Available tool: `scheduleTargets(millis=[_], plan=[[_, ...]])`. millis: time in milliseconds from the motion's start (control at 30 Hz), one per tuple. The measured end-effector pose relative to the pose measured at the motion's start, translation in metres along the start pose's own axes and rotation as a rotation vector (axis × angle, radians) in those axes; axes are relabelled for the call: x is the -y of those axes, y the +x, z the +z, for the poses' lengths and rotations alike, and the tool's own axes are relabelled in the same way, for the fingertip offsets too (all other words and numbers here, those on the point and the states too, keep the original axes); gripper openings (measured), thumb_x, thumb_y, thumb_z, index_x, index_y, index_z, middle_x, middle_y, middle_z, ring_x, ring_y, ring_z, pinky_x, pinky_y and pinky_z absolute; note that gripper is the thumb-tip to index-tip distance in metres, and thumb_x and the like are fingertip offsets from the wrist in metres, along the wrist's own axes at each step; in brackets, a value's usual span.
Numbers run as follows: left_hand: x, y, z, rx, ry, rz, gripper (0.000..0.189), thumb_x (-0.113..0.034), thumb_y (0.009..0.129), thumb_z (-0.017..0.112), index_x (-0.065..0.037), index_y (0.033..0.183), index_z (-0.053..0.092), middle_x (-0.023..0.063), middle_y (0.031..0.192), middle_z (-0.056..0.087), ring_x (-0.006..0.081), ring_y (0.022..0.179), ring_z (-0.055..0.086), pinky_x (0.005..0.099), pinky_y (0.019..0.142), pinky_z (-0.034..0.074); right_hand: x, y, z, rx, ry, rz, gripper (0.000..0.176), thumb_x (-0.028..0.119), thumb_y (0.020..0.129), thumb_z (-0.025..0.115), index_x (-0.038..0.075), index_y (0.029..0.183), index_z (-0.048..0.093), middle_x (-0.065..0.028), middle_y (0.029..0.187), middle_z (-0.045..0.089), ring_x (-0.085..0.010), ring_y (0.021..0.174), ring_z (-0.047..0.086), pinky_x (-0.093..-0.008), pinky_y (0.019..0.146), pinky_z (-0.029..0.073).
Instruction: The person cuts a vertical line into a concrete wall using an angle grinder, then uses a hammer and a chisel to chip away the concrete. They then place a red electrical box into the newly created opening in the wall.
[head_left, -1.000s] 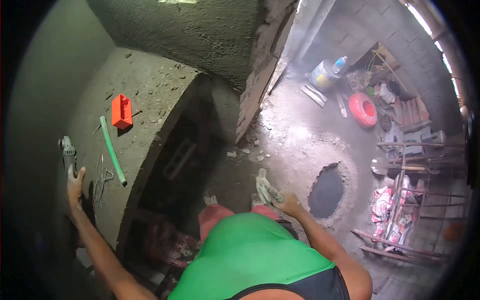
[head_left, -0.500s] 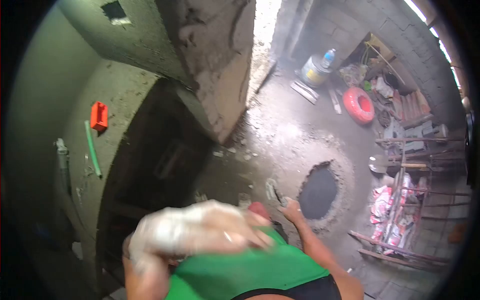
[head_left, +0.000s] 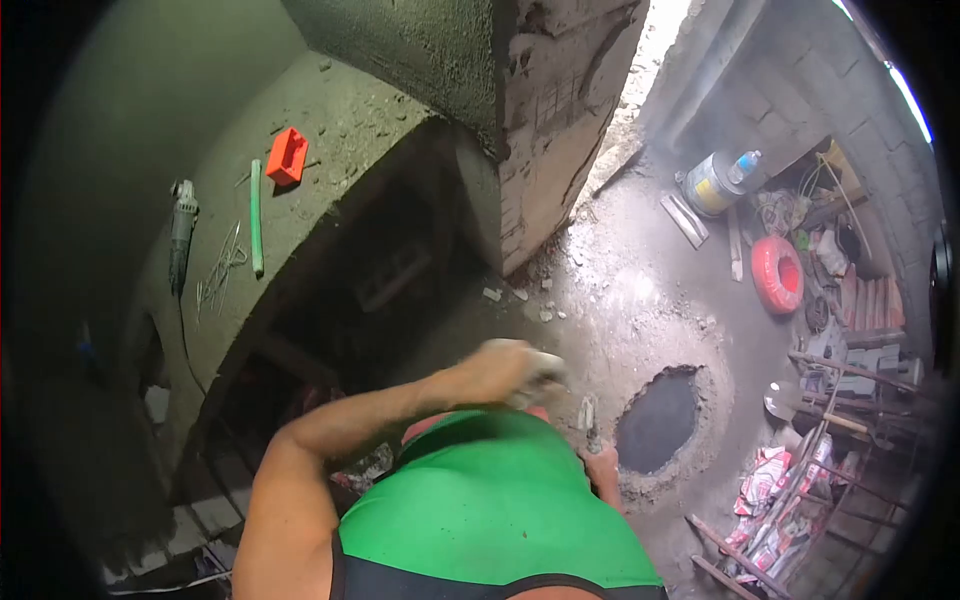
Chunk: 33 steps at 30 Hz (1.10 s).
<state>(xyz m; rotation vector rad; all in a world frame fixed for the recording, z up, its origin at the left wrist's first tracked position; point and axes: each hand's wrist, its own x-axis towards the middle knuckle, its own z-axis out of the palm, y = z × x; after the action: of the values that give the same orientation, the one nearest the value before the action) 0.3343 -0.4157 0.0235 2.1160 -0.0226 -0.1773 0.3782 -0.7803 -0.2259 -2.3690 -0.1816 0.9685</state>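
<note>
My left hand (head_left: 495,372) is in front of my green shirt (head_left: 500,490), its fingers curled and blurred. A pale grey-white lump (head_left: 545,367) shows at its fingertips; I cannot make out what it is. Lower right, my right hand (head_left: 602,466) is closed round the handle of a small hand tool (head_left: 588,412) with a pale, mortar-coloured end. That hand is beside a rough-edged round hollow (head_left: 660,420) filled with smooth grey liquid, ringed by a bank of grey material on the floor.
On the concrete ledge at left lie an angle grinder (head_left: 182,225), a green tube (head_left: 256,220) and an orange box (head_left: 287,157). A bucket (head_left: 712,185) with a bottle (head_left: 745,166) and a red coil (head_left: 777,275) stand upper right. A wooden ladder-like frame (head_left: 800,480) lies right, over torn bags.
My left hand has moved away from the camera and slightly right, toward my right hand. The view has shifted, so the surroundings appear further right. My right hand still grips the tool.
</note>
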Motion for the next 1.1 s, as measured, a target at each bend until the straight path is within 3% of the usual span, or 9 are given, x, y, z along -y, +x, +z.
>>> scheduleTargets(millis=[100,200,333,533,633,700,800,933,1100], plan=[[0.203,-0.094,0.064,0.256,0.342,-0.462,0.046,-0.043,0.089,0.066,-0.005,0.115,0.063,0.0213,0.088,0.068,0.0405,0.089,0.068,0.0504,0.076,0.052,0.014,-0.006,-0.002,0.063,0.046,-0.003,0.041,0.028,0.072,0.079,0.001,0.102,0.07,-0.0149,0.086,0.073,-0.0256,0.077,0.068,-0.0395,0.075,0.052],[0.227,-0.176,0.097,0.311,-0.289,-0.486,0.033,-0.03,0.09,0.063,0.0,0.104,0.064,0.0193,0.097,0.07,0.0322,0.092,0.069,0.0444,0.08,0.052,0.076,-0.017,-0.016,0.146,0.062,-0.001,0.043,0.028,0.073,0.078,0.002,0.106,0.07,-0.0144,0.089,0.073,-0.026,0.08,0.069,-0.0381,0.079,0.052],[0.215,-0.2,0.113,0.12,-0.183,-0.611,0.03,-0.027,0.092,0.06,0.002,0.101,0.064,0.0182,0.096,0.07,0.0279,0.087,0.068,0.0384,0.08,0.052,0.094,0.009,-0.001,0.245,0.008,-0.087,0.049,0.035,0.074,0.078,0.002,0.109,0.069,-0.0163,0.095,0.073,-0.0284,0.087,0.069,-0.0385,0.082,0.052],[0.13,-0.201,0.047,-0.527,-0.849,-0.784,0.022,-0.02,0.092,0.062,-0.001,0.101,0.065,0.0109,0.09,0.069,0.019,0.083,0.065,0.0333,0.079,0.051,0.125,0.025,0.016,0.437,-0.109,-0.171,0.056,0.047,0.074,0.077,0.003,0.106,0.068,-0.0181,0.095,0.072,-0.0289,0.087,0.068,-0.0394,0.078,0.052],[0.098,-0.204,0.016,-0.465,-0.986,-0.592,0.022,-0.019,0.091,0.063,-0.001,0.105,0.065,0.0059,0.09,0.067,0.0167,0.088,0.064,0.0317,0.08,0.05,0.111,0.029,0.033,0.442,-0.142,-0.214,0.053,0.046,0.076,0.077,0.003,0.106,0.069,-0.0164,0.093,0.072,-0.0248,0.085,0.068,-0.039,0.076,0.052],[0.091,-0.206,0.008,-0.219,-0.301,-0.338,0.031,-0.019,0.092,0.064,0.0,0.116,0.062,0.0041,0.097,0.068,0.0158,0.093,0.063,0.0318,0.084,0.051,0.114,0.027,0.034,0.451,-0.121,-0.22,0.051,0.044,0.078,0.077,0.003,0.107,0.069,-0.0155,0.093,0.072,-0.0228,0.085,0.067,-0.0388,0.077,0.052],[0.03,-0.184,-0.02,-0.191,-0.552,-0.528,0.049,-0.036,0.091,0.072,0.002,0.119,0.06,0.0126,0.11,0.065,0.0243,0.106,0.063,0.0375,0.089,0.049,0.158,0.001,0.019,0.455,-0.039,-0.18,0.048,0.039,0.079,0.077,0.004,0.109,0.069,-0.0142,0.094,0.072,-0.02,0.086,0.066,-0.0383,0.078,0.052],[-0.034,-0.161,-0.075,0.255,-0.643,0.625,0.035,-0.031,0.092,0.07,-0.002,0.112,0.067,0.017,0.121,0.059,0.0333,0.116,0.056,0.0445,0.094,0.046,0.133,0.007,0.009,0.475,0.107,-0.128,0.048,0.033,0.077,0.077,0.003,0.113,0.069,-0.0143,0.099,0.073,-0.021,0.091,0.066,-0.0381,0.082,0.052],[-0.045,-0.153,-0.088,0.284,-0.506,0.652,0.031,-0.023,0.091,0.066,-0.001,0.113,0.063,0.0155,0.11,0.061,0.0315,0.102,0.061,0.0403,0.084,0.05,0.125,0.016,-0.017,0.379,-0.09,-0.21,0.049,0.031,0.076,0.077,0.002,0.114,0.067,-0.0183,0.1,0.072,-0.0276,0.092,0.067,-0.0393,0.083,0.051]])
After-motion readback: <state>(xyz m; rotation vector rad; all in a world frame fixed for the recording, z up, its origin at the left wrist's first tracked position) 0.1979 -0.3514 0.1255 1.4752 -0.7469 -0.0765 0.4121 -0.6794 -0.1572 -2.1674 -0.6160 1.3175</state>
